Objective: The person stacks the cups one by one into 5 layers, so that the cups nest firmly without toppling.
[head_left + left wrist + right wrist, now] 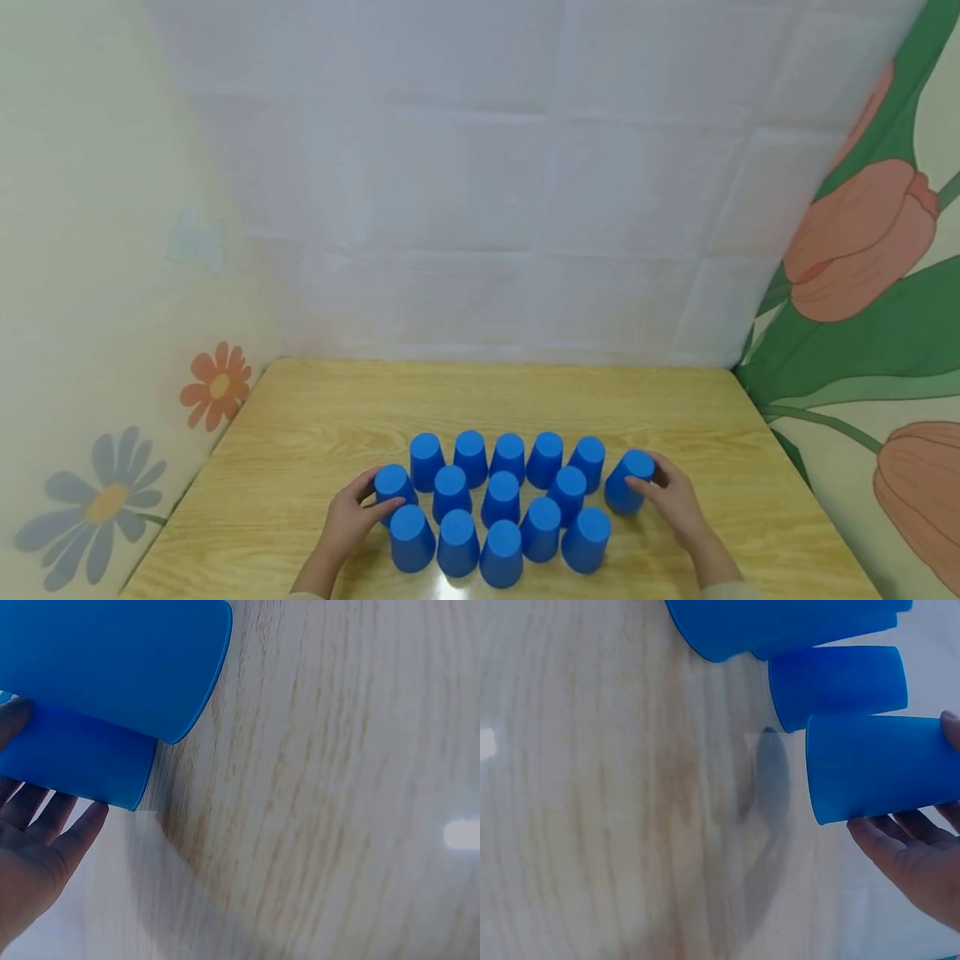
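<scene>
Blue cups stand upside down in loose rows near the front of the wooden table. At the left end, my left hand [349,515] holds one blue cup [393,481], thumb on its near side and fingers around the outer side. That cup [82,759] sits partly behind a nearer cup [127,660] in the left wrist view. On the right, my right hand [677,502] grips another blue cup [625,492], which leans slightly. Seen from the right wrist, this cup [877,769] has its rim off the tabletop, with a shadow beside it.
Between my hands stand several more upturned cups, with a back row [508,457], a middle cup [501,500] and a front row [501,554]. The wooden table [495,392] ends at a white cloth [480,183] behind. Flower-patterned walls [862,242] flank both sides.
</scene>
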Action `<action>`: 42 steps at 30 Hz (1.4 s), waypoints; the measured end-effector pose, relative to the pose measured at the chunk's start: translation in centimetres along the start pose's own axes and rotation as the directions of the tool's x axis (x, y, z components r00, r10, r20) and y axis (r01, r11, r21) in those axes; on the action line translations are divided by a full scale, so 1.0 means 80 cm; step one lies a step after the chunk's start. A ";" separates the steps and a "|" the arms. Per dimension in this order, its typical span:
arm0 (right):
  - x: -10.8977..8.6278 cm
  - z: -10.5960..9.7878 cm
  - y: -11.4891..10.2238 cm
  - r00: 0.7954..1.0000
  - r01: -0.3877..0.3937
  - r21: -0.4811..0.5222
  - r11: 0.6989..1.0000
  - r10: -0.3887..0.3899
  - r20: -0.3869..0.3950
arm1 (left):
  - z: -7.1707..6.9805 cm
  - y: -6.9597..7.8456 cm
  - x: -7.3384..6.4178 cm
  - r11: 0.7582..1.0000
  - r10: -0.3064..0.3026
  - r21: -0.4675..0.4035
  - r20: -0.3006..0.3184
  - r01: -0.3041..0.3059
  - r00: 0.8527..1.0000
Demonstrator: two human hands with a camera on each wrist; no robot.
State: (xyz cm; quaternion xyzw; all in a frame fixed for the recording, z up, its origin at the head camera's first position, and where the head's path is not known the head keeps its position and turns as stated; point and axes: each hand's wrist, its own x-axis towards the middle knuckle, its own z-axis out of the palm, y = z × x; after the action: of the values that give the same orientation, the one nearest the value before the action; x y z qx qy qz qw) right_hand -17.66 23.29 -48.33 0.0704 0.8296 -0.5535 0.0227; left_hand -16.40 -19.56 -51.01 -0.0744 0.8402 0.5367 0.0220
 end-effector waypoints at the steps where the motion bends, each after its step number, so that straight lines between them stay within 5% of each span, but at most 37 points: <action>1: 0.002 -0.003 -0.001 1.000 0.008 -0.006 1.000 -0.008 0.003 | 0.000 0.000 0.000 1.000 0.000 -0.002 0.001 0.000 1.000; 17: 0.036 -0.021 -0.026 0.995 0.097 -0.063 0.993 -0.097 0.014 | 0.001 0.000 -0.002 0.999 -0.032 -0.006 0.005 0.032 0.999; 23: 0.065 -0.020 -0.021 0.980 0.198 -0.095 0.976 -0.197 0.018 | 0.002 -0.003 -0.003 1.000 -0.029 -0.007 0.000 0.029 1.000; 27: 0.077 -0.015 -0.035 0.984 0.179 -0.059 0.982 -0.177 0.028 | 0.002 -0.004 -0.004 1.000 -0.017 -0.018 -0.006 0.017 1.000; 34: 0.125 -0.005 -0.015 0.972 0.230 -0.007 0.973 -0.230 0.050 | 0.003 -0.006 -0.005 1.000 -0.009 -0.026 -0.009 0.009 1.000; 38: 0.120 0.007 -0.043 0.971 0.222 0.046 0.974 -0.225 0.082 | 0.004 -0.006 -0.005 1.000 -0.013 -0.023 -0.015 0.013 1.000; 42: 0.140 0.024 -0.035 0.975 0.213 0.019 0.977 -0.214 0.057 | 0.004 -0.006 -0.005 1.000 -0.020 -0.015 -0.019 0.020 1.000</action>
State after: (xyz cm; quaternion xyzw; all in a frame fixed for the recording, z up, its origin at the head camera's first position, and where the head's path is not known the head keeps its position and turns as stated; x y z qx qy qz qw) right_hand -29.23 21.47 -47.78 -0.0352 0.8278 -0.5598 -0.0129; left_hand -15.94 -19.44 -51.49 -0.0878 0.8357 0.5418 0.0189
